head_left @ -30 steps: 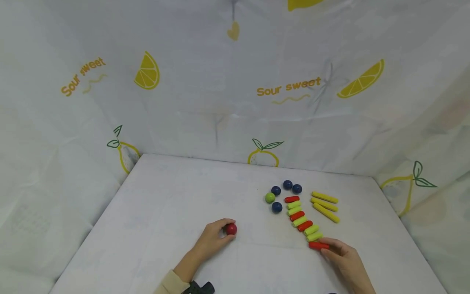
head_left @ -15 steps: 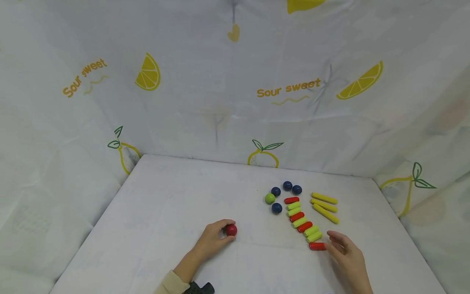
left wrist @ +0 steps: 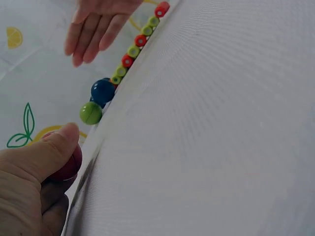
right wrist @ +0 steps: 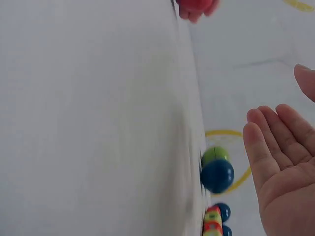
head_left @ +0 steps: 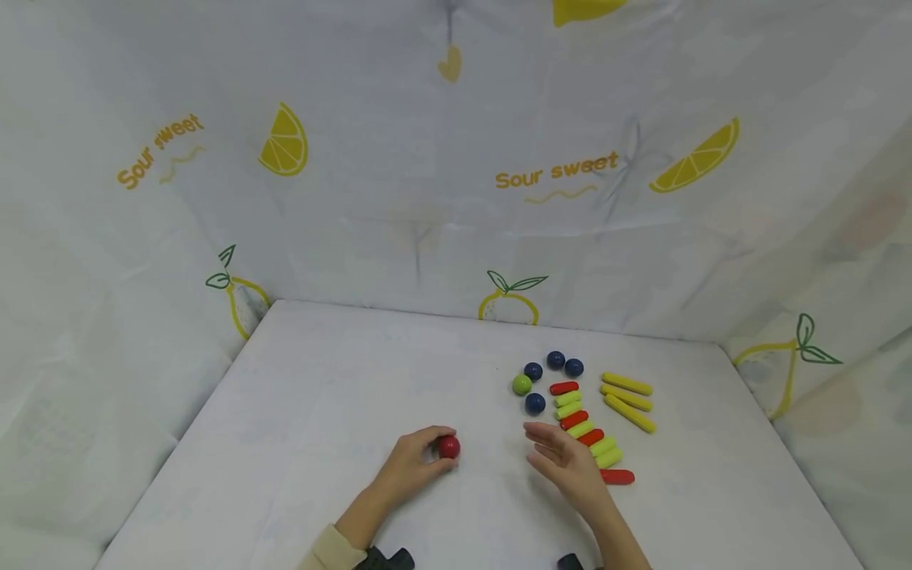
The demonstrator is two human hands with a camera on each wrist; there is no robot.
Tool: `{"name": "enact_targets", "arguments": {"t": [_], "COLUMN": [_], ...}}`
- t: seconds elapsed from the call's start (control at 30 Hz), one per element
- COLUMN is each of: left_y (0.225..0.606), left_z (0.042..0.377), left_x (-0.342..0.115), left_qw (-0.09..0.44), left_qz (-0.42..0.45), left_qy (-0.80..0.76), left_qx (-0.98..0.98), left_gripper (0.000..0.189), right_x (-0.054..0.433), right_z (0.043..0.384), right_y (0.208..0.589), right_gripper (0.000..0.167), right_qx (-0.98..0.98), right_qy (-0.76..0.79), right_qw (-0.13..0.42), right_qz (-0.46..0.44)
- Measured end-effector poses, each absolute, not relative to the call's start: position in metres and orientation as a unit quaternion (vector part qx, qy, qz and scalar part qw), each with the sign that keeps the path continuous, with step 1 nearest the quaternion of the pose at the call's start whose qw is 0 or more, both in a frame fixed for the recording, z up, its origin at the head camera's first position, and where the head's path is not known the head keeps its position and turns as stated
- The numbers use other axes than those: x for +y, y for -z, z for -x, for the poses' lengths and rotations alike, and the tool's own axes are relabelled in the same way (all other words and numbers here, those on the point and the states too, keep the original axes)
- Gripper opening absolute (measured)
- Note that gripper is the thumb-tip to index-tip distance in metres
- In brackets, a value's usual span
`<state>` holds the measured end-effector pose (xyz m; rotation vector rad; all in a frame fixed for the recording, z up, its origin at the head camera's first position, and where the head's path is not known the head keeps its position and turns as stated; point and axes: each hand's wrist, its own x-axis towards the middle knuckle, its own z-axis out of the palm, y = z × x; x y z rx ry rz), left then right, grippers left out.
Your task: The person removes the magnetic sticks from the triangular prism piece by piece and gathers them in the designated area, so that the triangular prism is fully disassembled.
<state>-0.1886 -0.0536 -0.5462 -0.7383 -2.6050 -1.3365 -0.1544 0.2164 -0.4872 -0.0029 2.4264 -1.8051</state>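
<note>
In the head view my left hand (head_left: 408, 469) holds a red ball (head_left: 450, 447) on the white table, the thumb on one side and fingers on the other. The left wrist view shows the thumb pressed against that ball (left wrist: 72, 164). My right hand (head_left: 571, 475) holds nothing; its fingers are fairly straight in the right wrist view, thumb apart. It hovers just left of a slanting row of short red and lime cylinders and covers part of it. The nearest red cylinder (head_left: 618, 476) ends the row, beside a lime cylinder (head_left: 609, 458).
Several dark blue balls, one of them a blue ball (head_left: 535, 404), and a green ball (head_left: 522, 385) lie beyond the right hand. Three yellow sticks, including a yellow stick (head_left: 630, 413), lie right of the row. A lemon-print cloth (head_left: 399, 158) hangs behind the table (head_left: 342, 372).
My right hand has let go of the nearest red cylinder and moved left, toward the left hand. That cylinder stays at the row's end. The left hand and red ball have not moved.
</note>
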Motion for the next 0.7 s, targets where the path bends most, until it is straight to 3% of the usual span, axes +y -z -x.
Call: {"name": "enact_targets", "arguments": {"t": [0.17,0.43,0.7], "left_y": [0.546,0.54,0.539], "left_z": [0.188,0.187,0.186], "left_x": [-0.053,-0.051,-0.05], "left_qw": [0.074,0.086,0.091], "left_qz": [0.253,0.259,0.278], "left_qy": [0.452,0.484,0.494], "left_qx": [-0.852,-0.831,-0.819], "left_gripper": [0.041,0.045,0.042], "right_x": [0.186,0.157,0.136], "right_z": [0.164,0.171,0.172], "right_y": [0.496,0.509,0.515], "right_gripper": [0.042,0.042,0.043], "right_qx": [0.775,0.765,0.743], "right_qy": [0.62,0.621,0.652], "right_qw": [0.107,0.135,0.122], "right_qz": [0.062,0.106,0.09]}}
